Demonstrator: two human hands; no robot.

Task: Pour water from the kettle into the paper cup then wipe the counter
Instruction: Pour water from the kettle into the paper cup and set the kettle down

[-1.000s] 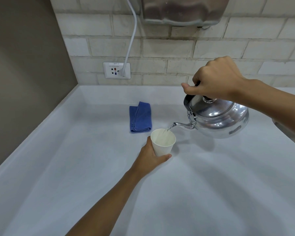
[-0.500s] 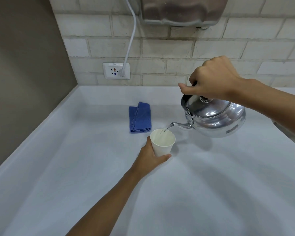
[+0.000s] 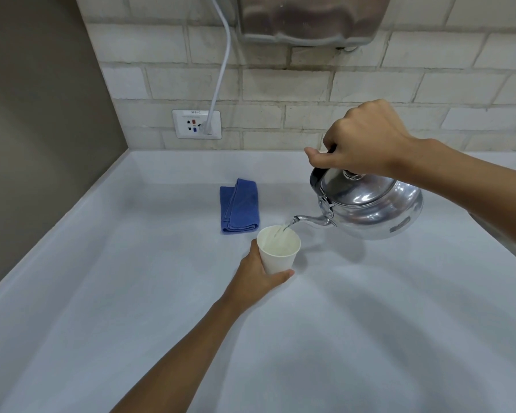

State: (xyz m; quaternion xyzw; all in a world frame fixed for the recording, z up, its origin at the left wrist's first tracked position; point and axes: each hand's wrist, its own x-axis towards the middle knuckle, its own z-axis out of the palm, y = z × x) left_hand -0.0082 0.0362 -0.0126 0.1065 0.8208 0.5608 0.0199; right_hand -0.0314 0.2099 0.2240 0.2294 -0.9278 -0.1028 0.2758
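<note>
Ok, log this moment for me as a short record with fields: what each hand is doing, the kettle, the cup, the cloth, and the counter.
left hand: left hand wrapped around the paper cup, steadying it on the counter
right hand: right hand grips the handle of the kettle, held in the air
kettle: tilted, spout over the cup rim, thin stream of water running in
cup: upright, partly filled
cloth: blue cloth folded, lying behind the cup, untouched
counter: no spill visible
</note>
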